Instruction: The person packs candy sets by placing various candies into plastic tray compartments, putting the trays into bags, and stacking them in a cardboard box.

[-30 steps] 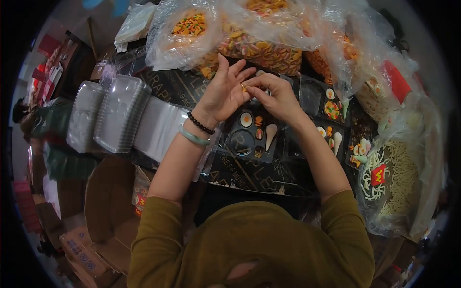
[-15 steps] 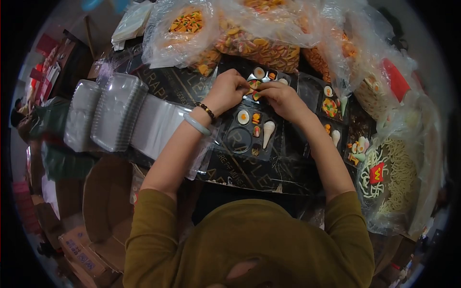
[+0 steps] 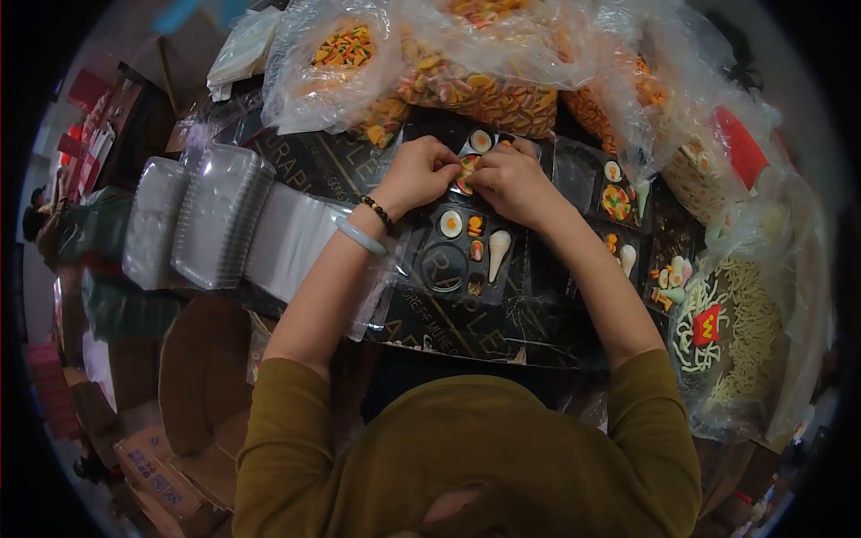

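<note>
My left hand and my right hand meet over the far plastic tray, fingers pinched on a colourful pizza-shaped gummy candy. A fried-egg candy sits beyond my fingertips; my right hand covers much of that tray. Nearer to me lies another clear tray. It holds a fried-egg candy, small orange candies, a hot-dog-like candy and a white cone-shaped candy. The round compartment of this tray shows only the dark table through it.
Big clear bags of candy line the back. At right stand more filled trays and a bag of pale noodle-like candy. Stacked clear trays and plastic sleeves lie left. Cardboard boxes stand below left.
My right hand has shifted slightly left and turned, now hiding more of the far tray. My left hand stays near the pizza-shaped candy. The whole view has moved a little.
</note>
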Motion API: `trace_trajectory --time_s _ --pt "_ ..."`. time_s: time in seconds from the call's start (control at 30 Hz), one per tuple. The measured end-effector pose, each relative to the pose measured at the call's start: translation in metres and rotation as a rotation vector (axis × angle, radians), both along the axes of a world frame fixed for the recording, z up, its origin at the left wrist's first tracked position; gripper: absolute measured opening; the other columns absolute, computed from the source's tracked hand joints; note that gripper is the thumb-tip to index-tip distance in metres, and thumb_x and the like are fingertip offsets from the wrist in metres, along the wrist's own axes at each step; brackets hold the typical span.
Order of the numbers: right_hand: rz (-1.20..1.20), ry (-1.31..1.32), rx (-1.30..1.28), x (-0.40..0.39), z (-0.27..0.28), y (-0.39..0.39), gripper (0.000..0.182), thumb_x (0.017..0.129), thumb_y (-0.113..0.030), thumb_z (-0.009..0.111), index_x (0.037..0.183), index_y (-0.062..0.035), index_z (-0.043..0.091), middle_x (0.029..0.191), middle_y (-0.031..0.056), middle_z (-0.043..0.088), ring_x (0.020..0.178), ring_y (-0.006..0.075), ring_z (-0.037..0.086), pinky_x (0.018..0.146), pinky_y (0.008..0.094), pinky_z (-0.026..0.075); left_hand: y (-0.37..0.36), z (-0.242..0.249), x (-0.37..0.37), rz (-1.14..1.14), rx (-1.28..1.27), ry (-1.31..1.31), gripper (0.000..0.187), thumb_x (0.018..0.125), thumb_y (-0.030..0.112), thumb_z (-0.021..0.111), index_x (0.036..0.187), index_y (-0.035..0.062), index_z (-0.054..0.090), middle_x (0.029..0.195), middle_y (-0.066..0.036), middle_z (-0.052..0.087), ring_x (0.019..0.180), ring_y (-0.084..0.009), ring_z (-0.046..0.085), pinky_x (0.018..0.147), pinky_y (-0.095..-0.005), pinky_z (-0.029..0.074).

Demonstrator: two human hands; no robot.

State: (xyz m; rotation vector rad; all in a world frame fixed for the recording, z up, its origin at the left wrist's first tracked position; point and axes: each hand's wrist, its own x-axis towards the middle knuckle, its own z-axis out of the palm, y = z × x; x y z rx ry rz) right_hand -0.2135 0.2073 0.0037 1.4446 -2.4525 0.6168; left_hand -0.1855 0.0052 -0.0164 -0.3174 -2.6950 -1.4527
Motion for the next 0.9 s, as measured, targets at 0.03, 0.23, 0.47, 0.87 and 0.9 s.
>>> trace_trajectory --time_s 0.03,0.23,0.47,0.87,0.9 --pt "-0.036 0.019 0.016 0.003 0.001 0.000 0.007 0.075 -0.017 0.067 0.077 -0.0128 0.071 0.077 0.0021 0.062 0.086 0.0225 0.060 0.085 0.0394 0.038 0.000 0.001 0.000 -0.018 0.037 -0.020 0.017 0.072 0.011 0.076 0.084 0.0010 0.070 0.081 -0.008 0.059 0.066 -0.0157 0.059 0.059 -0.0279 0.047" --pt "-0.099 -0.008 -0.016 0.014 0.007 0.005 0.011 0.075 -0.013 0.070 0.086 -0.0122 0.068 0.083 0.0005 0.062 0.086 0.0193 0.059 0.083 0.0379 0.035 0.011 0.010 0.011 0.033 -0.143 0.007 0.023 0.067 0.017 0.077 0.082 0.0031 0.067 0.083 -0.015 0.059 0.080 -0.0319 0.059 0.071 -0.0398 0.049" --pt "-0.185 -0.134 -0.288 0.066 0.064 0.051 0.013 0.076 -0.007 0.071 0.089 -0.0099 0.068 0.090 0.0004 0.066 0.079 0.0176 0.060 0.079 0.0331 0.036 0.028 0.126 -0.050 0.153 -0.126 0.882 0.012 0.079 0.004 0.066 0.091 0.0011 0.065 0.097 -0.016 0.062 0.087 -0.0326 0.061 0.076 -0.0385 0.049" --pt "-0.348 -0.316 -0.375 0.119 0.059 0.119 0.018 0.073 0.001 0.073 0.090 -0.0049 0.068 0.090 0.0074 0.067 0.080 0.0231 0.061 0.071 0.0321 0.045 -0.119 0.102 -0.122 0.742 -0.330 0.189 0.022 0.076 0.016 0.066 0.093 0.0007 0.066 0.089 -0.018 0.067 0.083 -0.0334 0.065 0.075 -0.0394 0.051" --pt "-0.355 -0.366 -0.393 0.120 0.055 0.118 0.018 0.073 0.001 0.072 0.090 -0.0048 0.068 0.089 0.0075 0.067 0.080 0.0233 0.061 0.071 0.0318 0.045 -0.141 0.086 -0.132 0.611 -0.518 -0.045 0.036 0.074 0.020 0.068 0.104 0.0007 0.065 0.104 -0.021 0.066 0.097 -0.0345 0.064 0.086 -0.0391 0.050"
